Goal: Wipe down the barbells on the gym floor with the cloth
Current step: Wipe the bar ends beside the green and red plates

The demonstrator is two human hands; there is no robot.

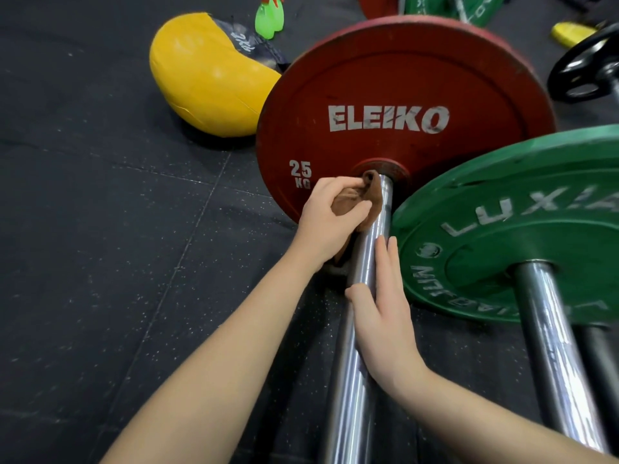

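Note:
A chrome barbell bar [348,380] runs from the bottom of the view up into a red 25 kg plate [402,95]. My left hand [330,219] grips a brown cloth [348,204] bunched against the bar just below the plate's hub. Lower down, my right hand [382,313] lies on the bar, fingers straight along it and thumb on the near side. A second barbell bar [552,356] with a green plate [522,229] lies close on the right.
A yellow padded bag [207,75] sits on the black rubber floor [100,229] at the upper left, with green bottles [269,18] behind it. A black plate [584,68] and more plates [469,5] lie at the top right.

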